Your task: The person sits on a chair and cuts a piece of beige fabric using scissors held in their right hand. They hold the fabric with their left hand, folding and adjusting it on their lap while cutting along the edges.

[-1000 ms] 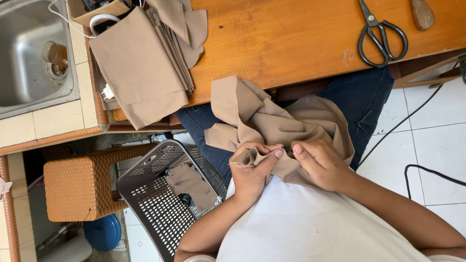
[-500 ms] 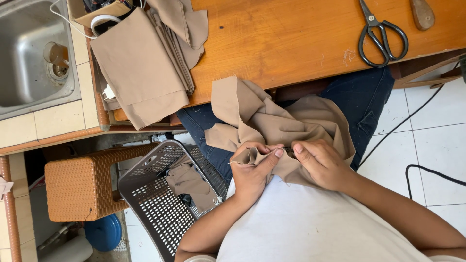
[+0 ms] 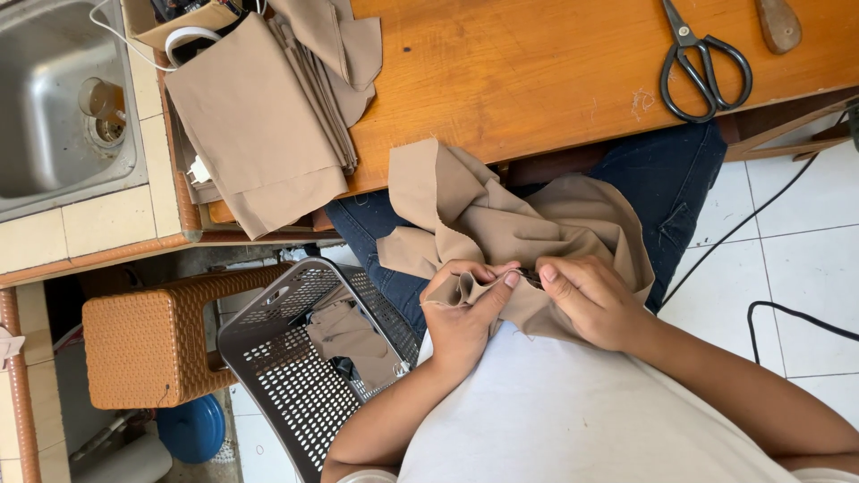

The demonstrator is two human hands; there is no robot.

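Both hands, left (image 3: 461,313) and right (image 3: 595,300), remain pinched on a bunched edge of the tan cloth (image 3: 501,224) lying in the lap below the table (image 3: 537,80), essentially unmoved over the last second, so the edge work appears ongoing.

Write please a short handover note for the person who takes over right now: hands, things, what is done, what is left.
Left hand: pinches a fold of the tan cloth on the lap.
Right hand: pinches the same cloth beside it, fingertips almost touching.
Folded tan stack and scissors lie on the wooden table, untouched.
Grey basket holds a few pieces.
Done or left: cannot tell.
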